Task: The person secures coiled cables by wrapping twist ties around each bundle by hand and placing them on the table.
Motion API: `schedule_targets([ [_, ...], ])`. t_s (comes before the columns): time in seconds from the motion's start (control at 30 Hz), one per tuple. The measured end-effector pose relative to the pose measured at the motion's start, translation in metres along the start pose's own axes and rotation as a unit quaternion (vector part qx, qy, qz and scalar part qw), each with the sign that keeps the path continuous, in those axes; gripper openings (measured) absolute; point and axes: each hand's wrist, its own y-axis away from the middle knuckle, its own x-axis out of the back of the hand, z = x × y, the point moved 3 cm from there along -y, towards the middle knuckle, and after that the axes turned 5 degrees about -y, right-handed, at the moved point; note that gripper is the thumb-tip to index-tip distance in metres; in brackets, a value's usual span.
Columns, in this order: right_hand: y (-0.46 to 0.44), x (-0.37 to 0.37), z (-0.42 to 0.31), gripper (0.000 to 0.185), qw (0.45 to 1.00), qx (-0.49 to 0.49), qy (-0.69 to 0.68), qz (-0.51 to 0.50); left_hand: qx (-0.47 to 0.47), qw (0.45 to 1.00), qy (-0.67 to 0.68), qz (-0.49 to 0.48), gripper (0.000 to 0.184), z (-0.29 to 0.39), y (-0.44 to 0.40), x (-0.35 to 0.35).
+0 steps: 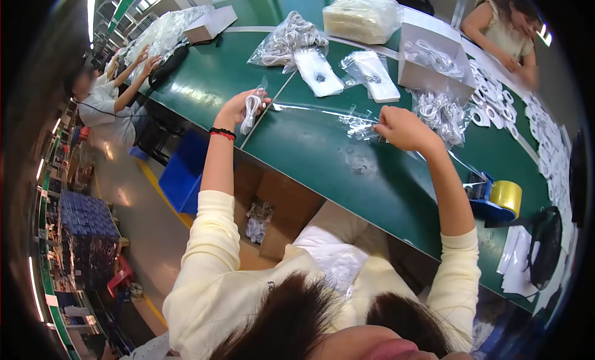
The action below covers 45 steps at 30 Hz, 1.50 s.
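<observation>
My left hand (234, 109) is closed around a coiled white cable (250, 109) in a small clear bag, over the table's near edge. A strip of clear tape (313, 111) stretches across the table between my hands. My right hand (403, 128) is closed in a pinch on this tape, near small clear plastic pieces (359, 125) on the table. More tape runs from the right hand towards a blue tape dispenser (489, 210) with a yellow roll (507, 197). Beyond my hands lie two stacks of white packets (318, 73) (376, 78).
On the green table (310, 152) are a pile of bagged cables (288, 39), a stack of clear bags (361, 17), a white box (434, 50) of cables, more cables (441, 117) and white ring-shaped pieces (493, 102). A blue bin (186, 171) stands below left. Other people work at both sides.
</observation>
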Motion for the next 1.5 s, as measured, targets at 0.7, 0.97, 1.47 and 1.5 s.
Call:
schedule_targets([
  [0.7,0.005,-0.031,-0.043,0.04,0.944,0.273,0.116,0.147,-0.017,1.0,-0.007,-0.011,0.022,-0.007,-0.005,0.004],
  [0.97,0.006,-0.069,-0.046,0.045,0.96,0.187,0.205,0.05,-0.028,0.999,-0.032,-0.005,0.022,-0.002,-0.009,0.013],
  [1.47,-0.017,-0.042,-0.032,0.048,0.984,0.16,-0.034,0.063,-0.058,0.987,0.048,-0.14,0.022,0.029,0.011,-0.078],
  [1.5,-0.014,-0.042,-0.033,0.048,0.984,0.164,-0.028,0.067,-0.056,0.986,0.041,-0.153,0.022,0.022,0.011,-0.097],
])
